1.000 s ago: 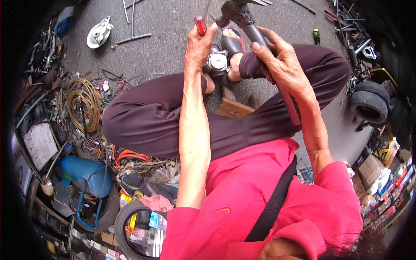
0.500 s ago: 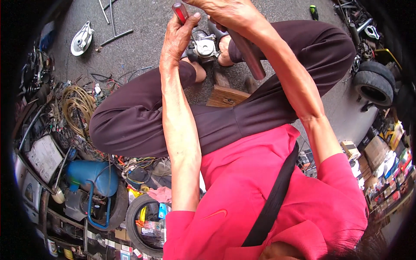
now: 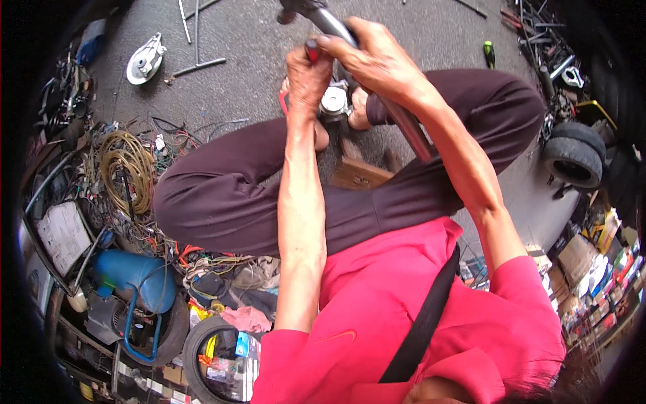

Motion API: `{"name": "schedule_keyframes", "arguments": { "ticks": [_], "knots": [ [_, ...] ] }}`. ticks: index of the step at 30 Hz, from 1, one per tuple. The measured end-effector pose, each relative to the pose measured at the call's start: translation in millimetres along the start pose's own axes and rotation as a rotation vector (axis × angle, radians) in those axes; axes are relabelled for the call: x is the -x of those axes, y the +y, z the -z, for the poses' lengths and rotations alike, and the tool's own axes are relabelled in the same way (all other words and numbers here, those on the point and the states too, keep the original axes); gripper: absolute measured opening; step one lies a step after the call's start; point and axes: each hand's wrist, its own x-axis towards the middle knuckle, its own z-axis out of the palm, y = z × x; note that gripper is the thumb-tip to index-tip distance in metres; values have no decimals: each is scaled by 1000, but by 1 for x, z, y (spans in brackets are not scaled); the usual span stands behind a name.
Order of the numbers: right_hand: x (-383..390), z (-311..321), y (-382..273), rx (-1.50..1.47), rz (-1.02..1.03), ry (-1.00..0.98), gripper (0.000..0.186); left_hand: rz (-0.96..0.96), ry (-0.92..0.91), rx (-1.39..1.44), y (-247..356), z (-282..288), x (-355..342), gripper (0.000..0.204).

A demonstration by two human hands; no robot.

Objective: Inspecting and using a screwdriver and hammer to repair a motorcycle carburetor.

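My left hand (image 3: 310, 79) is closed round a screwdriver with a red handle (image 3: 311, 51); its blade is hidden behind the fist. My right hand (image 3: 383, 62) grips a hammer (image 3: 331, 23) by its shaft, the head up at the top edge and the dark red grip slanting down past my wrist. My right fingers are close to the screwdriver's butt. Below both hands, a silver metal engine part (image 3: 333, 101) stands on the ground between my feet, partly covered by the left hand. A red curved strip (image 3: 283, 102) shows beside my left wrist.
A wooden block (image 3: 360, 175) lies between my legs. On the left are a silver wheel hub plate (image 3: 145, 60), a T-shaped metal bar (image 3: 198, 66), coiled hose (image 3: 114, 175) and a blue tank (image 3: 138, 279). At right are tyres (image 3: 572, 161) and a green-handled screwdriver (image 3: 488, 54).
Both hands have come lower in the view and closer together. The hammer's head now shows at the top edge. The screwdriver handle has moved down and right, sitting more upright in the fist.
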Motion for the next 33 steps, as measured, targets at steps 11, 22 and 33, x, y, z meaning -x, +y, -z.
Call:
{"name": "schedule_keyframes", "arguments": {
  "ticks": [11,22,33],
  "knots": [
    [64,63,-42,139,74,-95,32,-160,56,-190,13,-8,3,32],
    [81,88,-78,104,211,146,33,-173,111,-288,-2,-14,2,40],
    [79,64,-40,133,151,-12,28,-190,47,-292,-7,-14,0,34]
  ]
}}
